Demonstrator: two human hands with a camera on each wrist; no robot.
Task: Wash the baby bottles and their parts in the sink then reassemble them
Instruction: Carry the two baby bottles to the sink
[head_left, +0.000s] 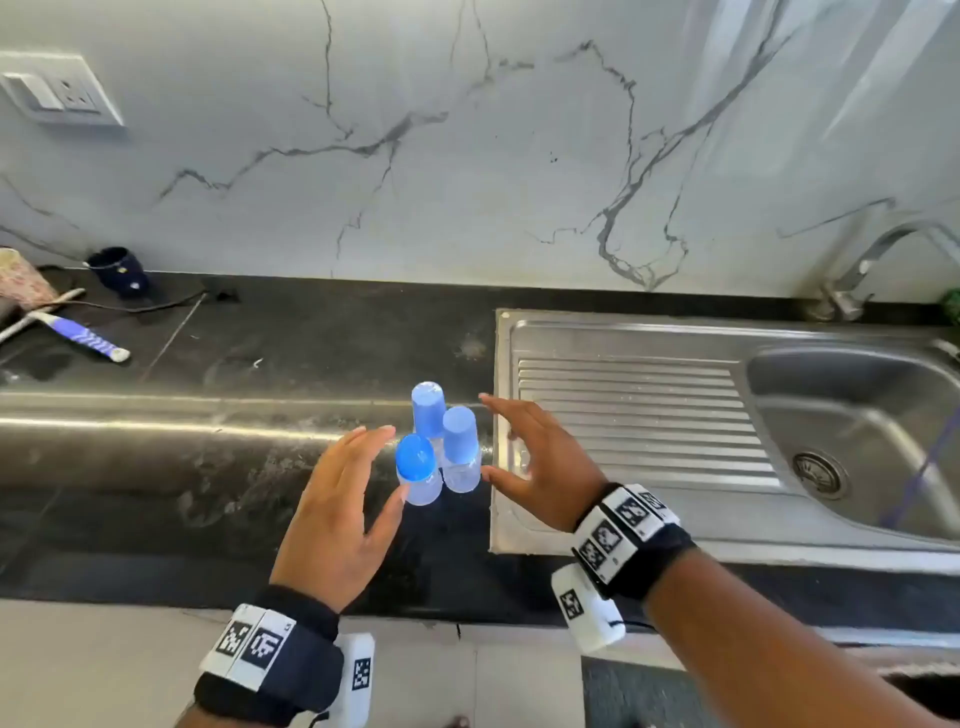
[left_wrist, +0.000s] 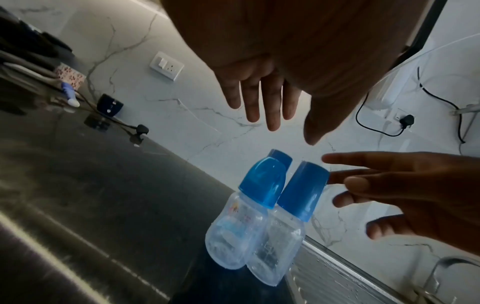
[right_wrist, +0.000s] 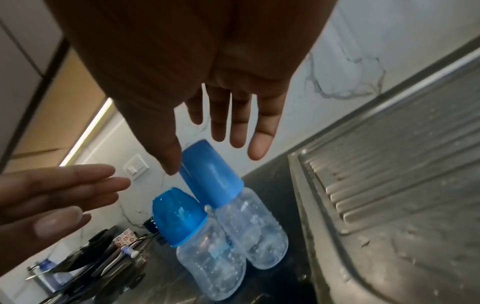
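- Now three capped baby bottles (head_left: 439, 452) stand upright, clustered and touching, on the black tabletop (head_left: 208, 467) near its front edge, just beside the left edge of the steel sink (head_left: 623, 519).
- Left hand (head_left: 337, 509) hovers just left of the cluster, fingers straight and spread, holding nothing.
- Right hand (head_left: 540, 467) hovers just right of it, fingers likewise spread, over the drainboard's left edge, gripping nothing.
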